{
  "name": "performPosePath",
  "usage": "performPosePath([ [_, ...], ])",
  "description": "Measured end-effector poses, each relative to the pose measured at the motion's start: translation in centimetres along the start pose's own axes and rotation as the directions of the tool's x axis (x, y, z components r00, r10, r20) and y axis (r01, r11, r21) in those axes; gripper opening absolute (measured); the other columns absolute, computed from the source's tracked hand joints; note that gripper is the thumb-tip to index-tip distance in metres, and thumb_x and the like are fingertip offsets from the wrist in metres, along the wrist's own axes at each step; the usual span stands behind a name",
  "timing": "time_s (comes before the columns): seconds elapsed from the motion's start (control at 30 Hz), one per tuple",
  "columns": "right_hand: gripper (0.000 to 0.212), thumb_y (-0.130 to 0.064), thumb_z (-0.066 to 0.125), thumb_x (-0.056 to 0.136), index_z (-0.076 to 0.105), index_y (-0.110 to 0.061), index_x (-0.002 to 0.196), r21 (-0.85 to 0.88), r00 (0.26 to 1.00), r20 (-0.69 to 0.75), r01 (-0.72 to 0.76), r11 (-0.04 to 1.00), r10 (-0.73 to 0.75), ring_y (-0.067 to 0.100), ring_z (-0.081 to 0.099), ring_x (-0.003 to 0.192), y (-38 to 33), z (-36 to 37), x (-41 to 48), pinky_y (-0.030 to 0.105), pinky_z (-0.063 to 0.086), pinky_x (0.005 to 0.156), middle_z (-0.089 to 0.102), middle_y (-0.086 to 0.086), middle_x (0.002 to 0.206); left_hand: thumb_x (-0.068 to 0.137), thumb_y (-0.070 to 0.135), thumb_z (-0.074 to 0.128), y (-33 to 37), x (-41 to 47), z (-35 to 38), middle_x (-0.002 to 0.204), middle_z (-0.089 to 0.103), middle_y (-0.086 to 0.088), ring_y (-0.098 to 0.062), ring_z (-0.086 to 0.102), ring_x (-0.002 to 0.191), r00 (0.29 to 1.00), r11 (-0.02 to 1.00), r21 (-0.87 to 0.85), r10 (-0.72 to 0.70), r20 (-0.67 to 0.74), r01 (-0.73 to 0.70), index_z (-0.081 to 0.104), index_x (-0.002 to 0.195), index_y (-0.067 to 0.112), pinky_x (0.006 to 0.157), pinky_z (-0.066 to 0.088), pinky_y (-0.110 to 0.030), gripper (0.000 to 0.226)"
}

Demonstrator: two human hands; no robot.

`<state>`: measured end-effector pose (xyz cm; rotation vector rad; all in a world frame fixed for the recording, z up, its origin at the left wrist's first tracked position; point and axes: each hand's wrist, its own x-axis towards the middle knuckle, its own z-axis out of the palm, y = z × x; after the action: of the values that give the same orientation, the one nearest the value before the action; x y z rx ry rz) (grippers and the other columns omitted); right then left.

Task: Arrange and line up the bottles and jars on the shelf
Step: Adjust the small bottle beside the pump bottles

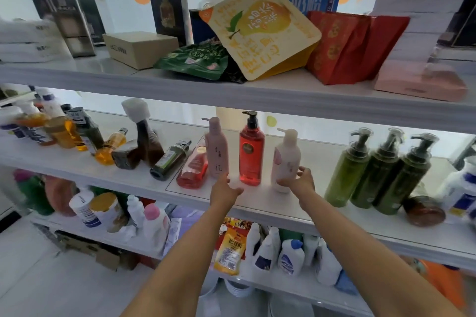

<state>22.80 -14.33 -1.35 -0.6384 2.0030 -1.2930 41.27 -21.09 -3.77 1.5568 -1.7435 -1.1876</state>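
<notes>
Maybe halfway: green pump bottles point(378, 175) are lined up, right hand point(300, 181) fingers grip the cream bottle point(287, 154), left hand point(225, 188) fingers are open, toppled bottles point(170, 159) aren't sorted yet.

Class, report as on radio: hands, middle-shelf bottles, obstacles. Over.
Left hand open near pink bottle foot. Right hand grips white bottle, upright. Red bottle stands between. Tipped red flask lies left of pink bottle.

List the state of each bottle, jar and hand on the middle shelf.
Pink bottle, upright.
Red bottle, upright.
White bottle, upright, held by right hand.
Flat red bottle, lying down.
Dark green bottle, lying down.
Green pump bottles, upright.
Brown jar, on its side.
Left hand, open, near pink bottle.
</notes>
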Motion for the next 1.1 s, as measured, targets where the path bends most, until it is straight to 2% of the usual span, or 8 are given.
performPosePath([
  [0.1,0.078,-0.007,0.078,0.073,0.034,-0.011,0.137,0.083,0.998,-0.060,-0.012,0.996,0.017,0.030,0.045,0.124,-0.5,0.9,0.6,0.041,0.043,0.101,0.045,0.007,0.136,0.080,0.018,0.074,-0.6,1.8,-1.5,0.141,0.048,-0.010,-0.026,0.049,0.126,0.996,0.999,0.023,0.024,0.086,-0.026,0.033,0.145,0.011,0.107,0.040,-0.041,0.077],
  [0.3,0.061,0.004,0.075,0.071,0.042,-0.008,0.121,0.157,0.996,-0.085,0.028,0.987,-0.015,0.025,0.046,0.104,-1.4,1.8,1.5,0.035,0.041,0.082,0.045,0.005,0.111,0.079,0.023,0.075,-0.7,5.4,-2.5,0.150,0.038,-0.011,-0.025,0.039,0.137,0.967,0.992,0.085,0.070,0.244,-0.093,0.021,0.150,0.009,0.114,0.032,-0.039,0.090],
  [0.6,0.067,0.003,0.078,0.069,0.047,-0.009,0.126,0.162,0.999,-0.051,0.001,0.987,0.007,0.028,0.050,0.108,-1.1,1.5,2.5,0.036,0.044,0.085,0.054,0.009,0.122,0.078,0.024,0.076,0.3,7.6,-0.7,0.152,0.032,-0.016,-0.030,0.035,0.138,0.934,0.995,0.047,0.067,0.352,-0.089,0.009,0.151,0.006,0.113,0.033,-0.043,0.101],
  [0.73,0.073,0.002,0.079,0.067,0.045,-0.011,0.130,0.165,1.000,-0.028,-0.005,0.986,0.010,0.028,0.052,0.111,-0.5,1.6,3.1,0.036,0.045,0.086,0.056,0.009,0.124,0.078,0.028,0.076,0.7,7.6,0.3,0.140,0.048,-0.018,-0.032,0.049,0.126,0.943,0.988,0.109,0.069,0.325,-0.110,0.027,0.142,0.001,0.099,0.042,-0.037,0.086],
  [0.87,0.071,-0.006,0.081,0.066,0.045,-0.006,0.127,0.090,0.985,-0.141,-0.089,0.992,0.102,0.026,0.055,0.105,0.7,3.5,3.3,0.034,0.048,0.083,0.057,0.011,0.118,0.083,0.032,0.070,-0.1,7.8,0.2,0.140,0.049,-0.016,-0.029,0.049,0.127,0.963,0.978,0.182,0.046,0.266,-0.097,0.032,0.142,0.002,0.101,0.041,-0.037,0.076],
  [0.93,0.073,-0.011,0.081,0.066,0.043,-0.004,0.128,0.129,0.919,-0.311,-0.213,0.968,0.244,0.027,0.054,0.106,1.3,5.4,2.4,0.035,0.048,0.089,0.055,0.012,0.119,0.087,0.035,0.066,-0.7,7.9,-0.2,0.141,0.049,-0.012,-0.027,0.049,0.128,0.972,0.964,0.245,0.042,0.232,-0.101,0.037,0.141,0.005,0.103,0.042,-0.037,0.069],
  [1.03,0.078,-0.017,0.084,0.066,0.041,0.001,0.129,0.154,0.776,-0.475,-0.390,0.908,0.414,0.034,0.044,0.124,2.0,8.3,0.5,0.042,0.041,0.104,0.045,0.018,0.134,0.088,0.034,0.063,-1.3,7.9,-1.2,0.129,0.060,-0.010,-0.025,0.058,0.115,0.987,0.951,0.296,0.049,0.155,-0.094,0.054,0.128,0.009,0.096,0.046,-0.036,0.048],
  [1.1,0.066,-0.020,0.081,0.071,0.047,-0.002,0.124,0.156,0.800,-0.418,-0.404,0.901,0.431,0.034,0.047,0.121,1.8,10.4,-0.4,0.040,0.042,0.102,0.050,0.016,0.131,0.087,0.034,0.064,-1.6,7.9,-1.9,0.112,0.068,-0.008,-0.024,0.064,0.100,0.994,0.943,0.321,0.064,0.087,-0.089,0.065,0.109,0.009,0.084,0.051,-0.034,0.033],
])
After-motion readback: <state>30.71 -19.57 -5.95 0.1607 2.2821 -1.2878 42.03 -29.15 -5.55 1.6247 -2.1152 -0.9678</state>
